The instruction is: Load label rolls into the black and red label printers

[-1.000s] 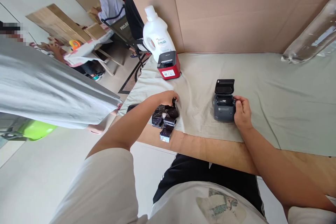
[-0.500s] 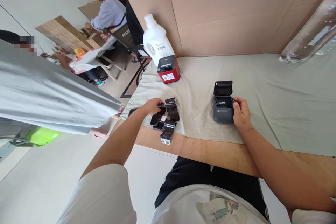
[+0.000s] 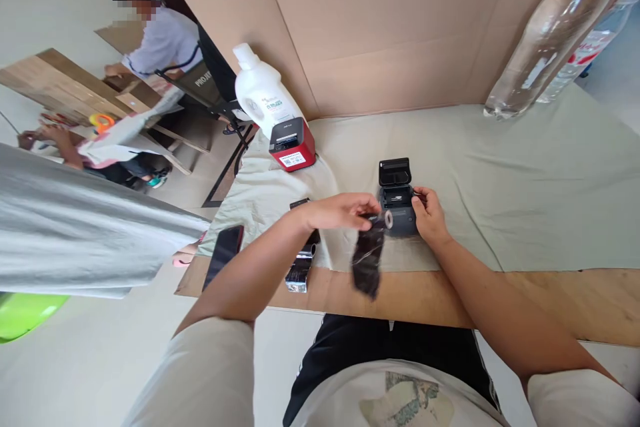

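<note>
My left hand (image 3: 345, 211) pinches a small roll of black glossy film (image 3: 369, 260), whose loose end hangs over the table's front edge. The pale core of this roll faces the small dark label printer (image 3: 403, 222), close by its left front. The printer's lid (image 3: 395, 172) stands raised at the back, and its inner bay shows. My right hand (image 3: 430, 217) grips the printer's right side, thumb at the front corner. More rolls of black film (image 3: 300, 272) lie on the table, partly hidden under my left forearm.
A dark phone (image 3: 223, 255) lies at the left edge. Behind are a white jug (image 3: 270, 93) and a red and black box-shaped device (image 3: 295, 147). Large clear bottles (image 3: 555, 33) lean at the back right, by a cardboard wall (image 3: 400, 47). A co-worker (image 3: 165, 37) sits beyond, at left.
My left hand has lifted one roll of black film from the pile and carried it right, to the printer. My right hand stays at the printer. The view has shifted right.
</note>
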